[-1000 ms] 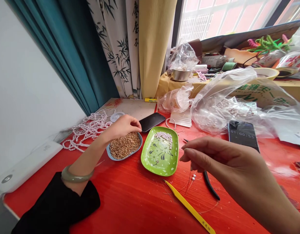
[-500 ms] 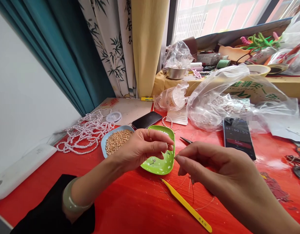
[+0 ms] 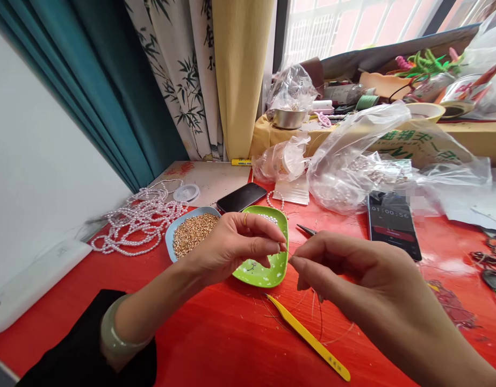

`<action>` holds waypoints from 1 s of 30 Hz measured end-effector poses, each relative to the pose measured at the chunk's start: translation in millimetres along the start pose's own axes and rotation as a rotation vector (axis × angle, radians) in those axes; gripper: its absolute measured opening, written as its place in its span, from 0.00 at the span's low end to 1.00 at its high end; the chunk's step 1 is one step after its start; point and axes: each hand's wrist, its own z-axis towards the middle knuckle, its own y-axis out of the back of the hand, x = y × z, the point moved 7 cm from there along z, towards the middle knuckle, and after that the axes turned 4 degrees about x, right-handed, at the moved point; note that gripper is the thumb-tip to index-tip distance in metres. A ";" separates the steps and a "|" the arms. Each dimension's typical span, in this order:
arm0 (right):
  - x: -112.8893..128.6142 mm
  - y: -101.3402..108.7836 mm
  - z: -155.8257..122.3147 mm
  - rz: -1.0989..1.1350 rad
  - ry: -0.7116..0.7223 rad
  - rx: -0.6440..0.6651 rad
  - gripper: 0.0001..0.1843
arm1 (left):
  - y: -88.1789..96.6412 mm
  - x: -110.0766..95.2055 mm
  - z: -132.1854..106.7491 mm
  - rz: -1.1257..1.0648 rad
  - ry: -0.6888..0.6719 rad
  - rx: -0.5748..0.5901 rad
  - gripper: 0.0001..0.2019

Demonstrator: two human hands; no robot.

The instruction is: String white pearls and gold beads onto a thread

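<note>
A thin thread (image 3: 315, 301) hung from the right hand (image 3: 352, 274), pinched between fingertips; the left hand (image 3: 235, 244), fingertips pressed together, met it above the green dish (image 3: 267, 271). Gold beads (image 3: 191, 239) filled the blue dish (image 3: 170, 236).

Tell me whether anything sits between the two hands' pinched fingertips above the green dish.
Nothing visible does. The left hand and right hand pinch tip to tip, a narrow gap apart, above the green dish. Only a thin thread hangs below the right hand.
</note>
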 end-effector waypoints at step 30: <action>-23.6 7.6 16.8 0.245 0.041 -0.123 0.11 | 59.5 -0.5 28.2 1.566 -0.108 -0.131 0.09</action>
